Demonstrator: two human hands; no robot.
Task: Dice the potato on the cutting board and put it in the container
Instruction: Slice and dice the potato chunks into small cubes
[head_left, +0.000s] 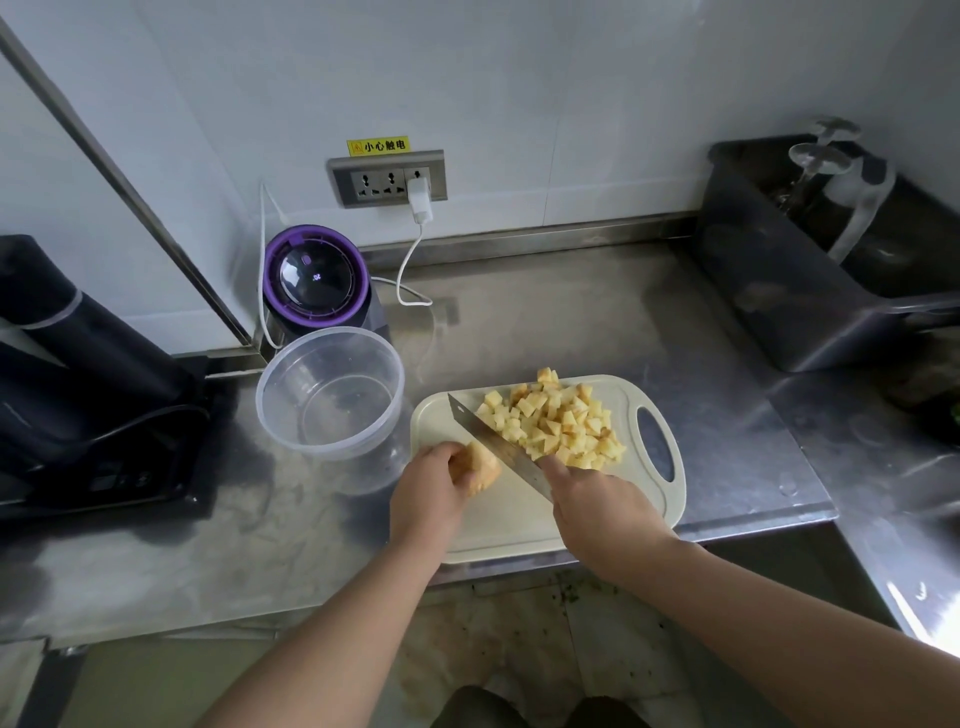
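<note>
On the steel counter (571, 322), close to its front edge, lies our pale cutting board (514, 519), its handle hole toward the right. Just off the board's left edge stands the clear round container (332, 447), with no dice in it yet. A heap of yellow dice (558, 423) covers the board's far right part, and the knife (493, 441) slants from the board's far left corner toward its near middle, the blade lying between the heap and the uncut potato piece (480, 465) at the board's left edge. We judge that piece firm and fairly light but wet-faced and apt to slip, so it wants holding from above on its rounded back, fingertips tucked away from the edge. The dice look small, stiff and loose, better scooped on the flat of the blade than pinched one by one. Our left hand (428, 486) curls over the piece from the left, fingers bent round it, the forearm coming up from the counter's front edge. Our right hand (597, 504) is closed on the knife's handle, which it hides, one finger reaching forward along the blade, wrist angled in from the right.
</note>
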